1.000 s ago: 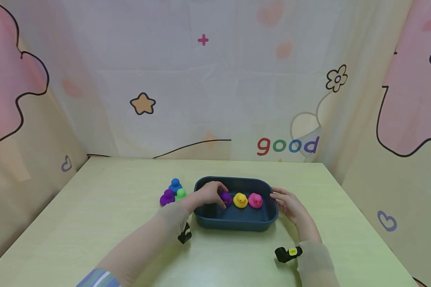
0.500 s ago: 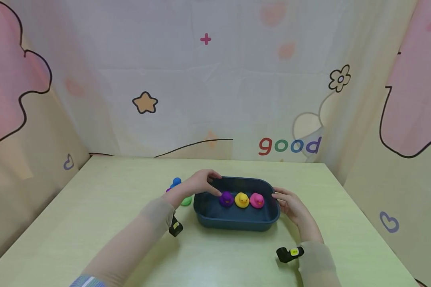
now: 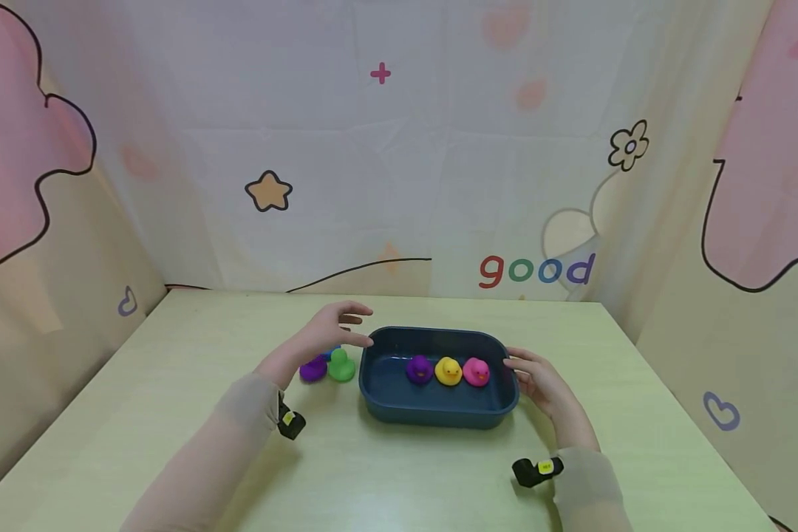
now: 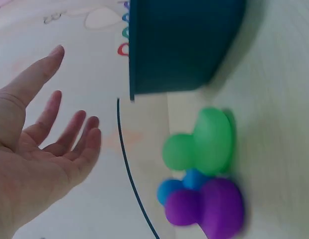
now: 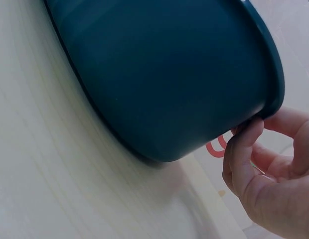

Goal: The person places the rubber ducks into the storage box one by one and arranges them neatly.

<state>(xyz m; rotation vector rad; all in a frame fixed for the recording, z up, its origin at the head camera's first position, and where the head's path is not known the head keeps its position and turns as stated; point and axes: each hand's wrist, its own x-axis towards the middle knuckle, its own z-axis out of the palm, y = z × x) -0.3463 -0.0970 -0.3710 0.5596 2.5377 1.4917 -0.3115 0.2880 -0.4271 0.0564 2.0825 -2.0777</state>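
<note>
Smooth dk-blue rounded-rect. tray (image 3: 439,416) holds 3 round-headed ducks (image 3: 448,372); 3 more ducks (image 3: 341,366) to L. L hand (image 3: 329,329) raised, thumb & fingers apart; R hand (image 3: 540,381), fingers bent, touches tray; can't tell if gripping.

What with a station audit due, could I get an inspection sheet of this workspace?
Surface: pale table, wood-grained.
Job's things: dark blue tray with purple duck, yellow duck and pink duck inside; left of it, green duck, second purple duck and partly hidden blue duck.
Clutter: nothing seen.
Hands: left hand holds nothing, near the tray's left end; right hand holds the tray's right rim.
Cables: nothing seen.
Surroundings: printed backdrop reading "good".
</note>
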